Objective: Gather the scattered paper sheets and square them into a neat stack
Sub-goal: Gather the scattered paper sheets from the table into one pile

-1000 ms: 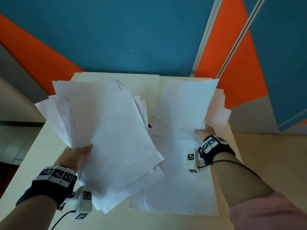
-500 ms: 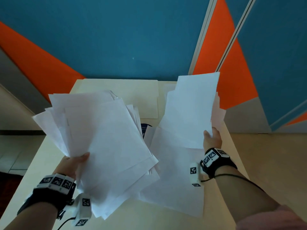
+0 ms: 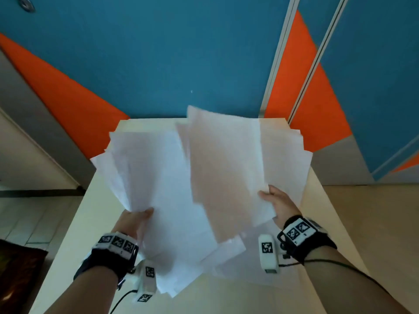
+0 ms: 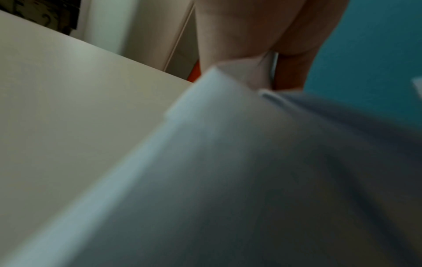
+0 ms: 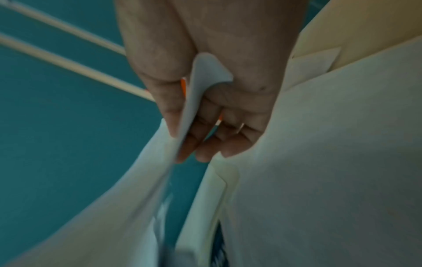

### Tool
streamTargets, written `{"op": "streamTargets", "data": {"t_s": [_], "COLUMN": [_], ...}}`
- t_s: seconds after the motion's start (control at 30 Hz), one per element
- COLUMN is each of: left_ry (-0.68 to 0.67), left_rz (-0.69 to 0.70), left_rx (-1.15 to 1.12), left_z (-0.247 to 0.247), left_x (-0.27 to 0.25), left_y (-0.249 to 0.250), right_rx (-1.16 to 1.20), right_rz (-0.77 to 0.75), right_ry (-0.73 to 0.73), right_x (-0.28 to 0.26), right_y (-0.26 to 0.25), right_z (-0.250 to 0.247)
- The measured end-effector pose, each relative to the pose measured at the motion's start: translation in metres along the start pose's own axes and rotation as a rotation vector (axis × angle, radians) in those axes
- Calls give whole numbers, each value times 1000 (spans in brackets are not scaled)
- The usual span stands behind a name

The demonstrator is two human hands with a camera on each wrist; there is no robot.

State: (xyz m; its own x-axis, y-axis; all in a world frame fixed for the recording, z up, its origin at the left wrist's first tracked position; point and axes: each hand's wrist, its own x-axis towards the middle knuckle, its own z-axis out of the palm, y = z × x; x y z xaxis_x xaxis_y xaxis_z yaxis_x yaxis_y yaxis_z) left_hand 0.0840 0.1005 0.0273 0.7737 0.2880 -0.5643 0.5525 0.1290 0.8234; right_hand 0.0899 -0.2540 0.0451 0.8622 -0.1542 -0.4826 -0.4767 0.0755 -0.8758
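My left hand [image 3: 136,219] grips a fanned bundle of white paper sheets [image 3: 156,177] by its near left edge, thumb on top, held above the cream table [image 3: 74,223]. My right hand [image 3: 275,200] pinches a second set of sheets [image 3: 224,168] at their right edge and holds them over the right side of the left bundle. In the right wrist view the thumb [image 5: 164,94] and fingers [image 5: 205,140] clamp the paper edge [image 5: 194,101]. The left wrist view is blurred, showing the sheets' underside [image 4: 251,171]. More sheets [image 3: 288,159] lie on the table under the right hand.
The table is narrow, with its far edge [image 3: 158,120] against a blue and orange wall [image 3: 181,53]. Floor drops away on both sides, tiled at the left [image 3: 27,218] and tan at the right [image 3: 374,223]. Wrist cameras with cables hang below both wrists.
My right hand has lifted its sheets off the table and swung them left over the left bundle. The left hand has brought its bundle up and toward the middle.
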Motion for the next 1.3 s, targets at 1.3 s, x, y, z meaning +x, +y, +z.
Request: {"op": "streamTargets", "data": {"t_s": [1.3], "left_ry": [87], "left_rz": [-44], "left_rx": [51], "left_z": [-68], "left_x": [1], "left_y": [-35], "right_rx": [-711], "right_rz": [203], "right_ry": [334], "right_x": [-5], "right_y": [69], "right_z": [21]}}
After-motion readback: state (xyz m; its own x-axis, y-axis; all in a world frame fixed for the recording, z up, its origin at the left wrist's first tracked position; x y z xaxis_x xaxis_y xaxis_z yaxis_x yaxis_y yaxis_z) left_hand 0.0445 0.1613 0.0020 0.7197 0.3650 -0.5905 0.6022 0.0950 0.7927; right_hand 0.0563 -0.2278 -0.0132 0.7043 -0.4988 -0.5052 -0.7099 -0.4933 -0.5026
